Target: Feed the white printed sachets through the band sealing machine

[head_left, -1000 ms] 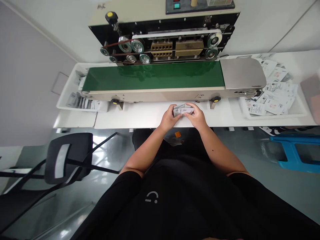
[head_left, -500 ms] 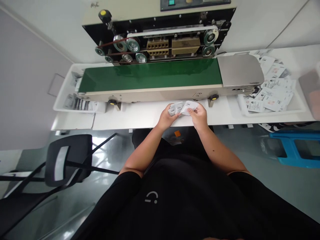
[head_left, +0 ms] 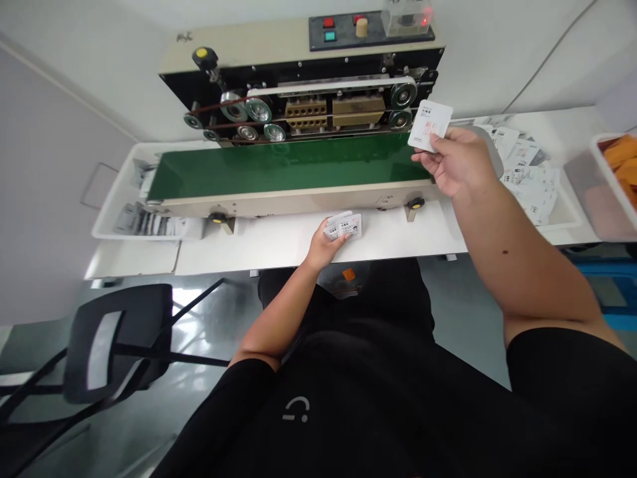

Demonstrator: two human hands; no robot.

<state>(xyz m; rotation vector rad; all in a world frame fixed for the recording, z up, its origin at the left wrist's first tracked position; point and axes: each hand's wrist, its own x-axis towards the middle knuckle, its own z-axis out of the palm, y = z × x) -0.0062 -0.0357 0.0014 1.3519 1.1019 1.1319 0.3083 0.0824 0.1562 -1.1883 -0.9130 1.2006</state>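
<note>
My right hand [head_left: 460, 159] pinches a small white printed packet [head_left: 428, 125] by its lower edge. It holds the packet upright at the right end of the sealing machine's roller line. Below the machine's front edge, my left hand [head_left: 326, 247] grips a small fan of white packets [head_left: 348, 226] above the white table. The band sealer [head_left: 298, 63] has metal wheels, brass blocks and a green conveyor belt [head_left: 279, 166] running beneath them. My right hand and forearm hide much of the metal plate at the belt's right end.
A white bin [head_left: 102, 226] with packets stands under the belt's left end. To the right, another bin [head_left: 572, 216] holds loose packets. Beyond it, a tub [head_left: 590, 199] contains orange pieces. A black chair [head_left: 119, 342] stands at left, a blue stool [head_left: 614, 279] at right.
My right hand has left the left hand's stack and moved up and right, carrying one packet to the roller line. My left hand keeps hold of the others. The view has shifted slightly.
</note>
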